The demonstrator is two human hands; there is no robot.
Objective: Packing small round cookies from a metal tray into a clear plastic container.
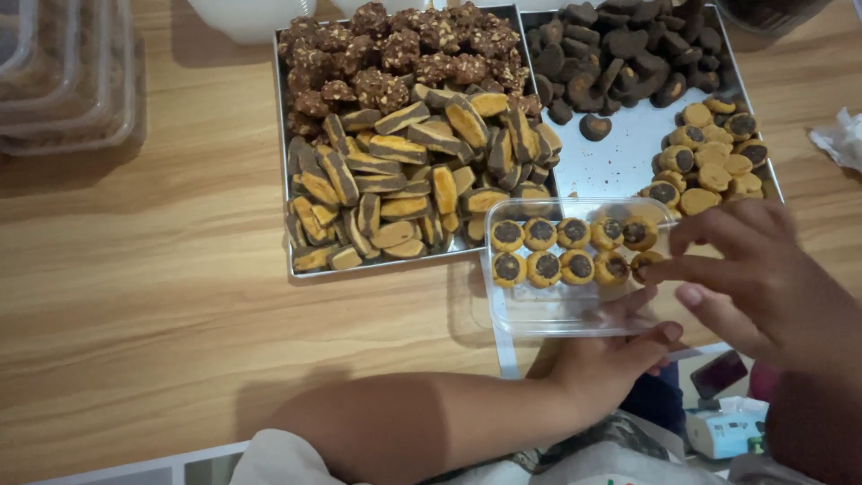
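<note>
A clear plastic box (557,314) sits at the table's front edge, holding two rows of round yellow cookies with dark centres (561,250). My left hand (611,359) grips the box's near rim from below, fingers under its edge. My right hand (763,278) hovers at the box's right end, thumb and forefinger pinched on one such cookie (645,263) at the end of the lower row. Behind the box lies a metal tray (620,157) with more of these round cookies (714,162) and dark brown cookies (620,49).
A second metal tray (296,269) on the left carries striped yellow-brown slices (404,180) and chunky chocolate clusters (404,49). Stacked clear lidded boxes (63,72) stand far left. A white bowl (247,18) is behind. Crumpled white tissue (840,139) lies at right. Small items (727,422) sit below the table edge.
</note>
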